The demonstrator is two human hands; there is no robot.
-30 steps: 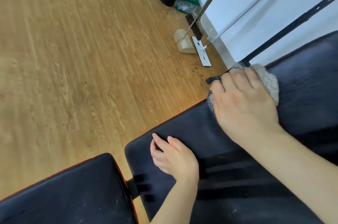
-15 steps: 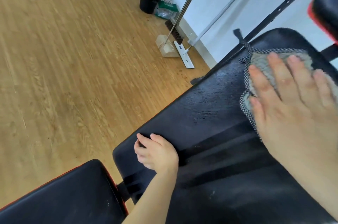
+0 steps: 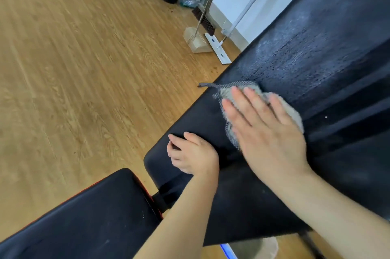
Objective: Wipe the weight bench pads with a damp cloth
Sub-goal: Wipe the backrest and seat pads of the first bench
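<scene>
Grey cloth (image 3: 292, 114) lay under your flat right hand (image 3: 268, 132) on the back pad (image 3: 316, 58).
Straight fingers spread the pressure; your left hand (image 3: 194, 155) curled over the pad's edge, probably to steady it.
</scene>
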